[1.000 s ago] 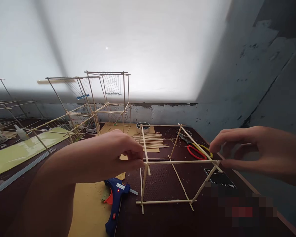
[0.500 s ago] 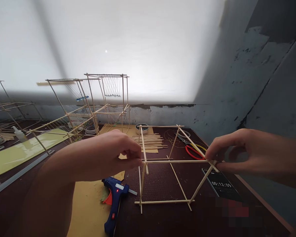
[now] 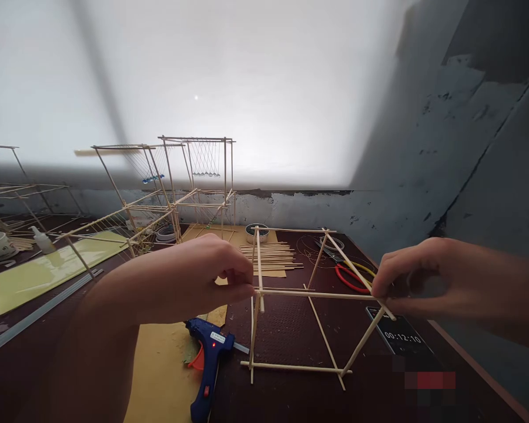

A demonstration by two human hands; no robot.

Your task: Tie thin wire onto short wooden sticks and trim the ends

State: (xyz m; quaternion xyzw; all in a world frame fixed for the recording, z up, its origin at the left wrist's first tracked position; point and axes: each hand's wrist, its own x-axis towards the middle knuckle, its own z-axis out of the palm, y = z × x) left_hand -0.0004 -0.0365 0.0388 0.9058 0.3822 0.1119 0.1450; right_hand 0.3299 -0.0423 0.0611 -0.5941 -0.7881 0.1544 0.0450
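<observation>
Standing on the dark brown tabletop (image 3: 300, 405), toward its right edge, a box-shaped frame of pale wooden sticks (image 3: 317, 294) lay between the person's hands. The left hand (image 3: 211, 270) had thumb and fingers pinched together at the frame's upper front-left corner, the exact contact partly hidden; the right hand (image 3: 449, 264) pinched the upper front-right corner between thumb and forefinger, its other fingers curled loosely. Beneath that hand, near the surface's right edge, lay a black phone (image 3: 401, 335) reading 00:12:10. Left of the frame, a blue glue gun with an orange trigger (image 3: 210, 355) rested along the margin of a tan sheet (image 3: 163, 364), its nozzle just beside the frame's lower left. Behind the frame, toward the back edge, were loose pale sticks (image 3: 273, 258), a round metallic tin (image 3: 263, 237) and scissors with red and yellow handles (image 3: 335, 252). The left forearm covered part of the tan sheet. Taller stick frames strung with glassy beads (image 3: 224, 170) crowded the back left, beyond a glossy yellow-green sheet (image 3: 48, 276).
</observation>
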